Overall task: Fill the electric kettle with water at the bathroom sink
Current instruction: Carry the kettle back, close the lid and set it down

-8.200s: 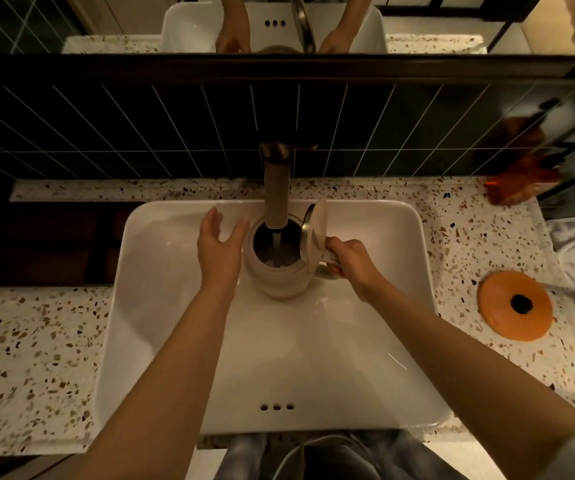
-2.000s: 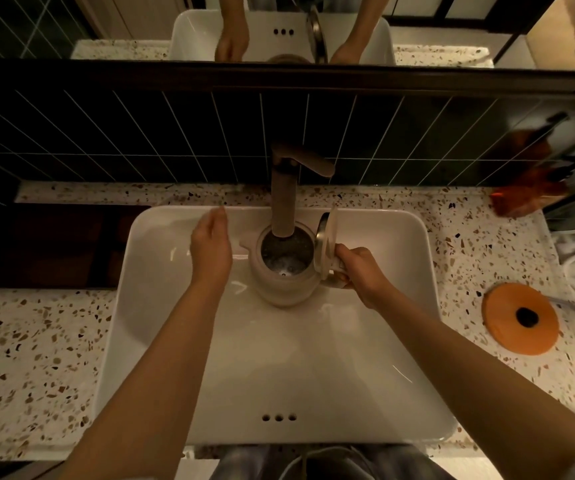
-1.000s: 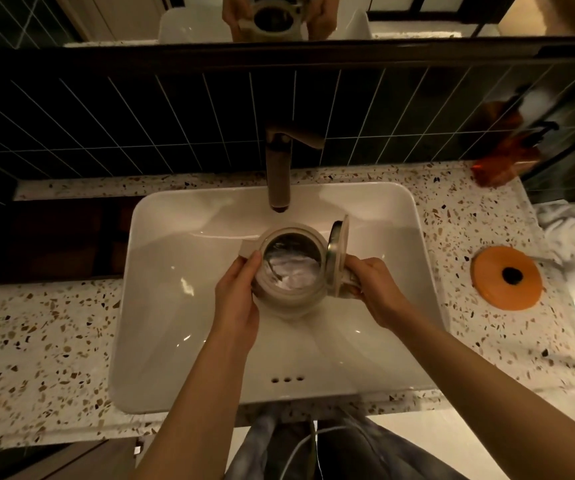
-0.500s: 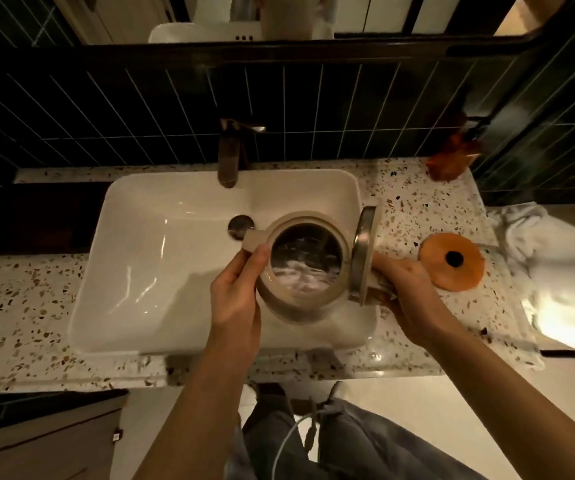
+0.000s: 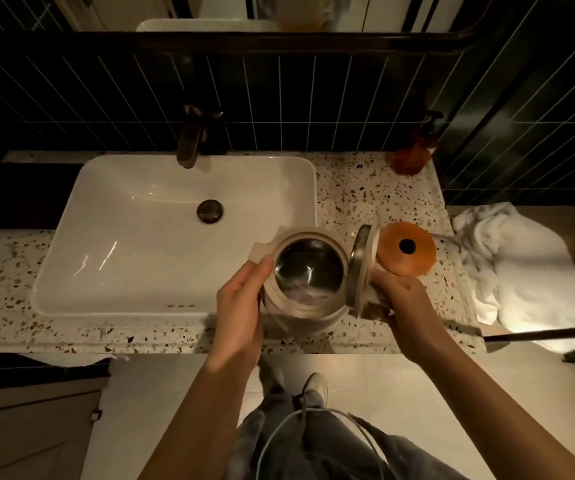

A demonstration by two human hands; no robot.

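Note:
I hold a beige electric kettle (image 5: 301,315) over the front right corner of the white sink (image 5: 133,258), above the counter edge. Its hinged lid (image 5: 360,266) stands open on the right, and water glints inside the steel interior. My left hand (image 5: 241,310) presses against the kettle's left side below the spout. My right hand (image 5: 402,306) grips the handle on the right, behind the lid. The dark faucet (image 5: 191,140) at the back of the sink shows no running water. An orange round kettle base (image 5: 405,249) lies on the counter just right of the lid.
A terrazzo counter (image 5: 365,199) surrounds the sink. An amber soap dispenser (image 5: 414,150) stands at the back right. A crumpled white towel (image 5: 507,265) lies at the far right. The sink drain (image 5: 210,210) is uncovered. My legs, shoes and a white cable (image 5: 300,420) are below.
The kettle left the faucet, which stopped running, and moved right and toward me out of the basin. My left hand took hold of its side. The view stepped back and shifted right.

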